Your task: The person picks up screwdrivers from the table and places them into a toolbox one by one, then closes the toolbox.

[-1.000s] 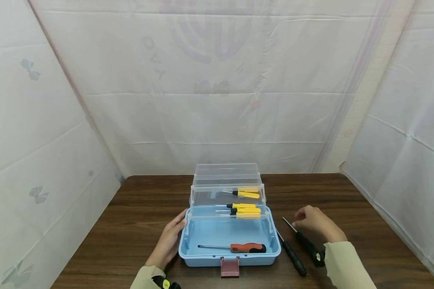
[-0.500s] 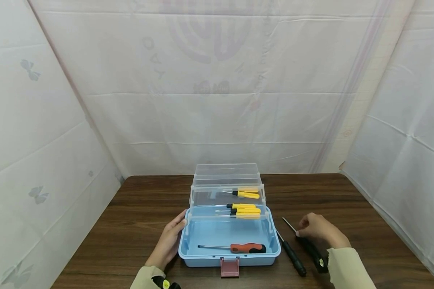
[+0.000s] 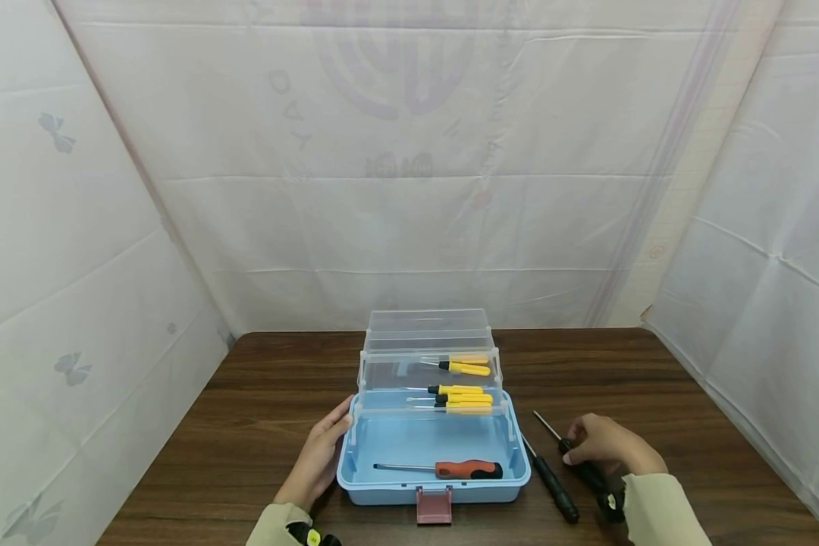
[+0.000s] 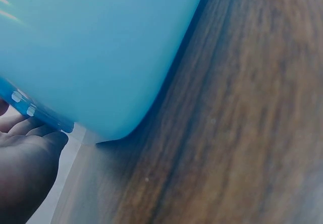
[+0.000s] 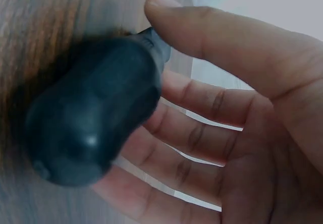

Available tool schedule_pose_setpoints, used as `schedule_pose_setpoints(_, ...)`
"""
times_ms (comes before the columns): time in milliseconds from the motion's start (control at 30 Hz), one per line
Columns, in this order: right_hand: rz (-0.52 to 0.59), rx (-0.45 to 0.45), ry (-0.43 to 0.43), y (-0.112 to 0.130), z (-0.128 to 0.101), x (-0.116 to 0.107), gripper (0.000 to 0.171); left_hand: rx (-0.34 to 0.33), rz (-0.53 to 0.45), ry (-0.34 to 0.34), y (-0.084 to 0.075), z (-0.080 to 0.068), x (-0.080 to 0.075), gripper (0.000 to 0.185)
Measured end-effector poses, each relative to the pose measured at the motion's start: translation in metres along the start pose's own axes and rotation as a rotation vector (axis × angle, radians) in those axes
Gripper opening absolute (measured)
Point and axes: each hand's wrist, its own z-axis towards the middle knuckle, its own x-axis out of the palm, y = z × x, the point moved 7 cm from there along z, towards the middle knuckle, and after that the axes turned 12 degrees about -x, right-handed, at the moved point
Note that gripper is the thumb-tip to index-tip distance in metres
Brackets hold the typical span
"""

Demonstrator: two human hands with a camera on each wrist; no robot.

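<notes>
Hands [image 3: 321, 447] low (right [image 3: 610, 444] curled)

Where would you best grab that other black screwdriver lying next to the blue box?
Probably by the thick black handle of the black screwdriver, coming down from above. It lies flat on the table, handle toward the person, with its thin shaft pointing at the blue toolbox. The right hand is closest.

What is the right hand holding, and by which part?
The right hand grips a black screwdriver by the handle, thumb near the shaft end. It lies on the table.
</notes>
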Motion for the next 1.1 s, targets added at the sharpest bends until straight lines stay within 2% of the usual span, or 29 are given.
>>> schedule_pose_setpoints(500, 0.019, 0.033, -0.007, -0.0036, -0.0024, 0.0054, 0.030, -0.004, -0.010, -0.002, 0.0006, 0.0002, -0.0002, 0.052)
schedule_pose_setpoints(1100, 0.027, 0.010, -0.028, -0.0019, -0.0022, 0.0052, 0.024, 0.006, -0.011, 0.002, -0.0005, -0.0007, 0.0004, 0.052)
